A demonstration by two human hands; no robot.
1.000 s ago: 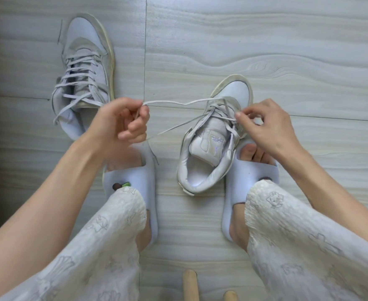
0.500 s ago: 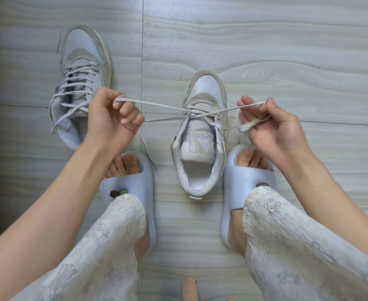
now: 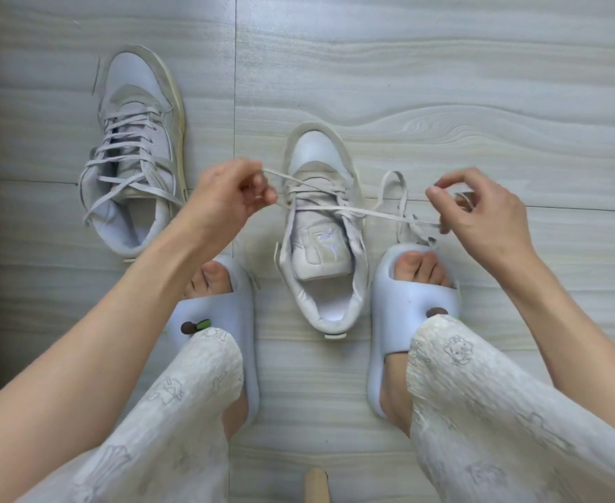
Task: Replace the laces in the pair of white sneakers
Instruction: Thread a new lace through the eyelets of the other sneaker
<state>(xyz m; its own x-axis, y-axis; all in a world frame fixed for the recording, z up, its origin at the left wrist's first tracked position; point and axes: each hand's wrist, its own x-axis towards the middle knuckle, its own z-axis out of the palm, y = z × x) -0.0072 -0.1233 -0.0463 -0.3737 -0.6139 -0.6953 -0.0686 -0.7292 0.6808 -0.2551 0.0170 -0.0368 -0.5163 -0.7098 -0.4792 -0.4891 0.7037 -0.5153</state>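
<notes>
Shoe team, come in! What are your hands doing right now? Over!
Left hand pinching one lace end, right hand pinching the other. Near sneaker between the slippers, laced partway. Nothing in the way.

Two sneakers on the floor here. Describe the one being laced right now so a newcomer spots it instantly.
Start at the person's two slippered feet on the pale wood-grain floor. The sneaker being laced stands between them, toe pointing away, tongue pulled up. Unlike the other sneaker further left, its lace is stretched sideways, held by the left hand and the right hand.
</notes>
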